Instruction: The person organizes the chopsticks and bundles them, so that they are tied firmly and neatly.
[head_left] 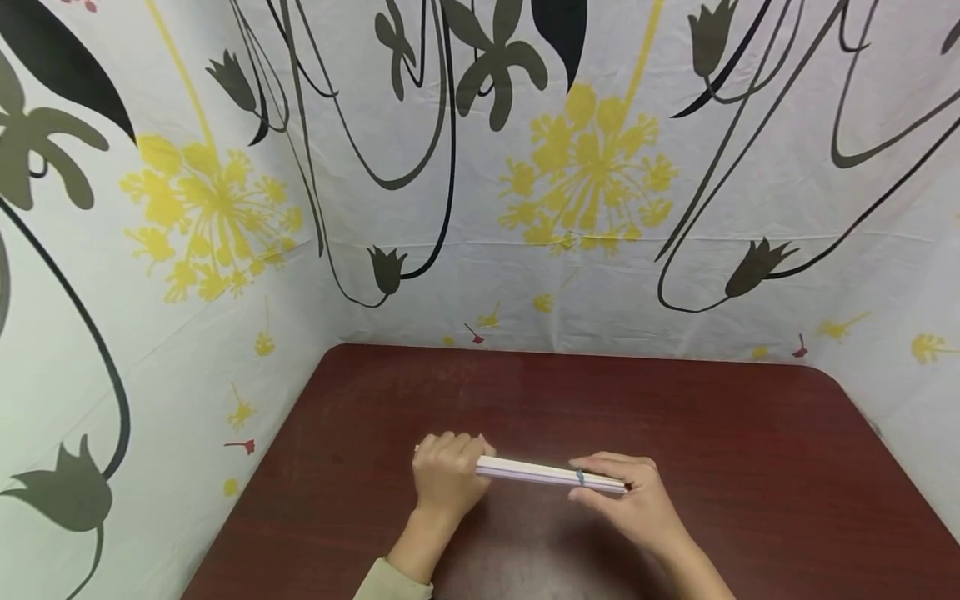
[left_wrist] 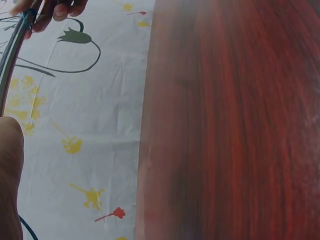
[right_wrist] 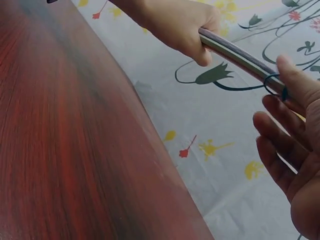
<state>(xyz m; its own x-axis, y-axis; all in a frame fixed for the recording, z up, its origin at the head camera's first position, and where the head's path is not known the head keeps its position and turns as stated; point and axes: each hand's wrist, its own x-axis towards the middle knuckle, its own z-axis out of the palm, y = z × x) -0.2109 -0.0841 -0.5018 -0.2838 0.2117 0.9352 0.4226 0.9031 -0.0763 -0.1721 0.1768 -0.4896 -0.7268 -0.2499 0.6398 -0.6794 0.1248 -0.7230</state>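
A bundle of slim, straight sticks (head_left: 528,472), pale with lengthwise stripes, is held nearly level above the table in the head view. My left hand (head_left: 447,477) grips one end in a fist that hides most of that end. At the other end, my right hand (head_left: 637,500) pinches the bundle between thumb and fingers beside a thin blue-green band (head_left: 580,477). The right wrist view shows this band (right_wrist: 272,85) looped round the sticks at the thumb, with the other fingers (right_wrist: 280,160) spread loosely below. Only part of the bundle (left_wrist: 12,65) shows in the left wrist view.
Under the hands lies a dark red-brown wooden table (head_left: 375,400) with rounded far corners. White cloth (head_left: 480,208) printed with yellow flowers and dark stems hangs along its back and sides.
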